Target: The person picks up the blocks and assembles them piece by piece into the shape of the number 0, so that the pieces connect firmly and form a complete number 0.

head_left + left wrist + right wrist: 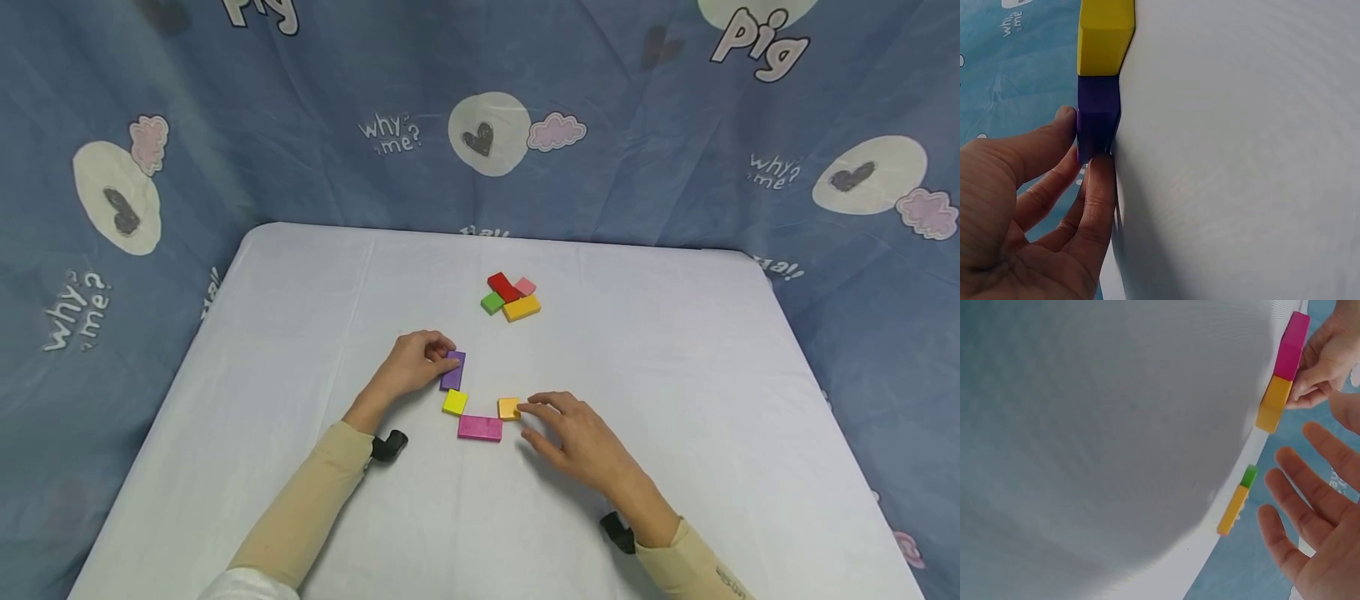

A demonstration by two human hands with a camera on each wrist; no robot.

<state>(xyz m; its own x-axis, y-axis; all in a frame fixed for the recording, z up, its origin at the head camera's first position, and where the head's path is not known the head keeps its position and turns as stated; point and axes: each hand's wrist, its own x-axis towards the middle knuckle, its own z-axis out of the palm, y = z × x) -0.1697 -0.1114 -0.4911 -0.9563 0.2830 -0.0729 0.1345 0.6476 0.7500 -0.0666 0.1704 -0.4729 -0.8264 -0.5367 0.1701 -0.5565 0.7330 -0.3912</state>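
My left hand (417,363) pinches a purple block (453,372) lying on the white table, thumb on one side and a fingertip at its far end. Its other end meets a yellow block (455,402), and in the left wrist view the purple block (1099,115) and yellow block (1107,44) stand end to end. Below these lies a magenta block (480,428), its upper left corner close to the yellow one. My right hand (581,437) hovers with spread fingers beside an orange-yellow block (507,408), which sits at the magenta block's upper right corner.
Farther back on the white table (645,333) lies a cluster of a red block (503,287), a pink block (525,287), a green block (492,302) and a yellow-orange block (522,308). A patterned blue cloth (315,167) hangs behind the table.
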